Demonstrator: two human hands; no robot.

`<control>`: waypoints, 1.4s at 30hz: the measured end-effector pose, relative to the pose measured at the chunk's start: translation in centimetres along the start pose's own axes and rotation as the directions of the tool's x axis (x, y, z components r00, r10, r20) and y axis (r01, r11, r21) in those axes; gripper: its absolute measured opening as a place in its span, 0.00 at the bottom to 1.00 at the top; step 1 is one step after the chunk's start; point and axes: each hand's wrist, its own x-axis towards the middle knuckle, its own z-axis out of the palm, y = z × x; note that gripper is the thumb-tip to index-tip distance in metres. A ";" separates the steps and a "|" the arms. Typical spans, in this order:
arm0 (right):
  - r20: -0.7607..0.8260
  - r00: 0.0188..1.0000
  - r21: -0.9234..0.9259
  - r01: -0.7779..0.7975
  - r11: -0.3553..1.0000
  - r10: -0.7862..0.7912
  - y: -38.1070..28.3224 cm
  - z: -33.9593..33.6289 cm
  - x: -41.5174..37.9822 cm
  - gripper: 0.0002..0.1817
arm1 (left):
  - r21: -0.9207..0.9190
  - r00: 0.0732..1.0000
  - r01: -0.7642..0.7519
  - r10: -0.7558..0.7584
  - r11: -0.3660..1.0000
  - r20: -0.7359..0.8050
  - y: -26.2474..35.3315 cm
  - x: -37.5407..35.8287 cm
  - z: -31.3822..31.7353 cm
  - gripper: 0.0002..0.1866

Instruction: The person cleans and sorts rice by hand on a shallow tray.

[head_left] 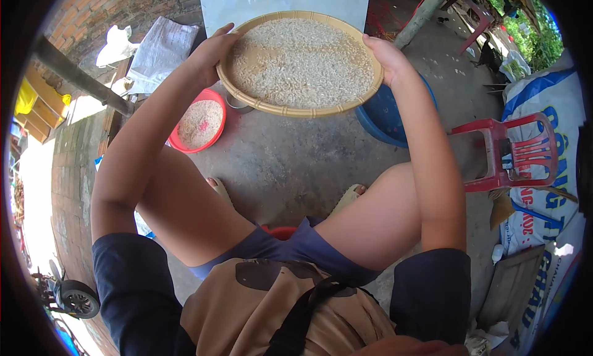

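Both my hands hold up a round bamboo winnowing tray (296,112), out in front of me at about arm's length. White rice (309,72) lies spread over it, thinner at the left, where the tray's surface shows through. My left hand (214,52) grips the left rim, thumb on top. On the opposite rim, my right hand (388,58) has its fingers hidden underneath. Below and left of the tray, a red basin (223,124) on the floor contains more grain (201,122). Partly covered by the tray and my right arm is a blue basin (398,124).
A metal bowl (239,106) peeks out under the tray's left edge. To my right stand a red plastic chair (494,152) and large printed sacks (540,109). Wooden poles (83,78) rise at both sides. A white sack (157,56) lies near the brick wall (86,16).
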 end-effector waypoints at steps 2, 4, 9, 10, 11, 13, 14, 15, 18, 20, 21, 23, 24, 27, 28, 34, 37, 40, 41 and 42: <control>-0.183 0.949 -0.155 0.231 0.961 -0.257 1.0 1.7 0.3 0.19 | -0.031 0.983 0.142 -0.137 0.989 0.120 -0.4 4.1 -1.8 0.21; -0.211 0.933 -0.163 0.259 0.952 -0.290 0.7 2.0 -0.1 0.18 | -0.038 0.937 0.275 -0.258 0.961 0.237 0.4 4.6 -1.4 0.21; -0.076 0.987 -0.037 0.136 0.990 -0.139 -2.0 -3.6 0.8 0.18 | -0.010 0.999 -0.038 0.039 0.999 0.038 -0.5 1.9 3.8 0.21; -0.047 0.995 -0.002 0.083 0.997 -0.083 -2.3 -3.0 0.5 0.18 | 0.011 0.999 -0.042 0.042 0.999 0.013 -0.1 2.0 3.7 0.22; -0.125 0.980 -0.047 0.148 0.988 -0.153 -1.7 -1.8 0.7 0.17 | 0.023 0.999 -0.034 0.033 0.999 0.034 0.8 2.6 2.7 0.20; -0.199 0.941 -0.090 0.261 0.961 -0.274 1.1 1.9 2.1 0.17 | 0.066 0.993 -0.017 0.009 0.998 0.118 2.6 4.7 -0.6 0.18; -0.262 0.880 -0.137 0.372 0.918 -0.396 1.7 2.5 2.6 0.17 | 0.042 0.982 0.030 -0.038 0.999 0.184 2.9 5.5 -2.0 0.17; -0.260 0.881 -0.141 0.371 0.918 -0.395 1.5 2.2 2.8 0.17 | 0.020 0.979 0.038 -0.041 0.999 0.201 2.9 5.6 -2.2 0.17; -0.116 0.978 -0.059 0.165 0.985 -0.171 0.1 0.0 4.3 0.17 | -0.043 0.999 -0.007 0.009 0.999 0.038 1.6 3.8 0.1 0.19; -0.047 0.999 -0.013 0.010 1.000 -0.010 -1.0 -1.5 4.6 0.17 | -0.057 1.000 -0.015 0.015 0.998 -0.004 0.1 3.9 0.9 0.20; -0.044 0.999 -0.012 0.014 1.000 -0.014 -1.0 -0.9 4.4 0.17 | -0.015 1.000 -0.012 0.012 1.000 0.004 0.4 4.3 0.5 0.20; -0.199 0.969 -0.008 0.148 0.989 -0.147 0.0 1.8 3.9 0.17 | 0.045 0.996 0.022 -0.026 0.999 0.084 2.0 5.9 -1.7 0.18; -0.241 0.913 -0.185 0.289 0.939 -0.329 1.6 2.9 4.7 0.17 | 0.063 0.986 0.059 -0.069 0.996 0.154 2.9 6.7 -3.1 0.17; -0.261 0.887 -0.223 0.329 0.918 -0.381 1.2 4.6 3.6 0.16 | 0.020 0.992 -0.013 0.011 1.000 0.123 2.7 6.7 -3.0 0.17; -0.222 0.920 -0.143 0.297 0.944 -0.323 0.1 3.1 3.9 0.17 | 0.009 0.995 -0.054 0.053 0.998 0.090 2.6 6.2 -2.2 0.17; -0.209 0.950 -0.168 0.200 0.965 -0.233 -1.2 1.2 3.8 0.15 | -0.042 0.992 -0.059 0.063 0.997 0.112 2.0 5.7 -0.7 0.18; -0.296 0.815 -0.372 0.381 0.846 -0.498 0.8 3.5 3.2 0.15 | 0.072 0.990 -0.034 0.024 0.997 0.142 4.3 4.5 -1.4 0.18; -0.196 0.951 -0.178 0.206 0.962 -0.240 -1.6 1.2 2.8 0.15 | -0.057 0.996 0.003 0.002 0.998 0.085 1.4 5.2 0.0 0.19; -0.155 0.973 -0.190 0.143 0.971 -0.174 -2.0 -0.4 3.2 0.15 | -0.050 0.999 -0.010 0.012 0.999 0.035 0.2 4.9 1.0 0.20; -0.158 0.972 -0.190 0.142 0.972 -0.173 -1.6 -0.8 3.3 0.15 | -0.065 0.999 0.024 -0.025 0.998 -0.027 0.3 3.7 2.4 0.19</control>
